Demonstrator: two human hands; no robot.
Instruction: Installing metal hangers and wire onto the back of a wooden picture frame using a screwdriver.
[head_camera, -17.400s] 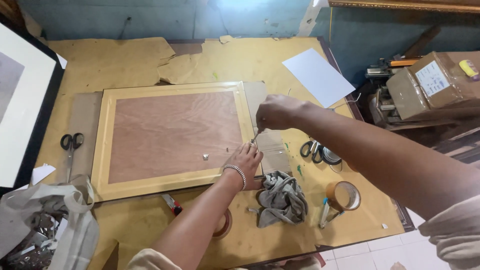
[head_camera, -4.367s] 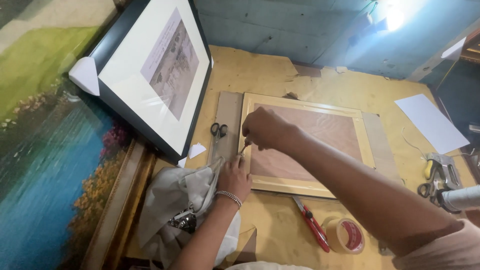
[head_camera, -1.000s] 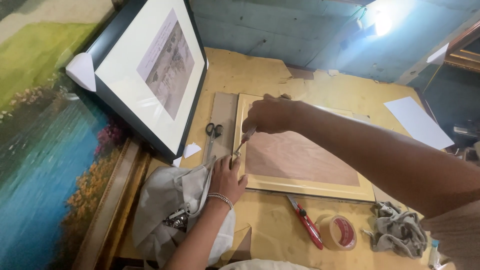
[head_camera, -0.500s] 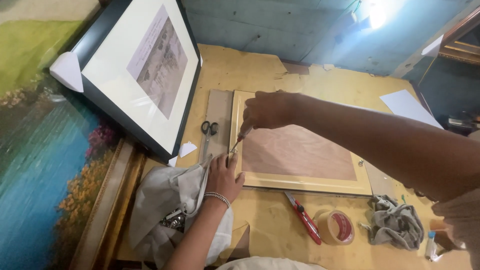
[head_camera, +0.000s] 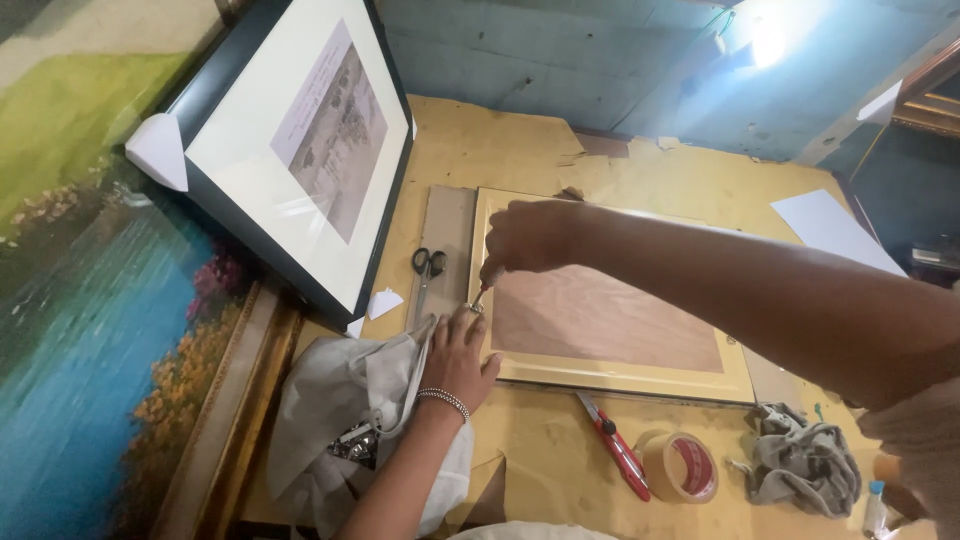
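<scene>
A pale wooden picture frame (head_camera: 600, 375) lies face down on the table, its brown backing board (head_camera: 610, 320) up. My right hand (head_camera: 530, 237) is closed around a small screwdriver (head_camera: 482, 292), tip down at the frame's left edge. My left hand (head_camera: 460, 355) lies flat against the frame's near left corner, fingers pressing beside the tool's tip, a bracelet on the wrist. What the tip touches is too small to make out.
Black-handled scissors (head_camera: 428, 265) lie left of the frame. A black-framed print (head_camera: 300, 150) leans at the left over a landscape painting (head_camera: 90, 300). A white bag (head_camera: 340, 420), red utility knife (head_camera: 612, 445), tape roll (head_camera: 682, 468), grey rag (head_camera: 805, 465) and white sheet (head_camera: 830, 230) lie around.
Over the last second my view has shifted slightly and both hands stay at the frame's left edge. Compared with the oldest frame, I work at the opposite side of the frame.
</scene>
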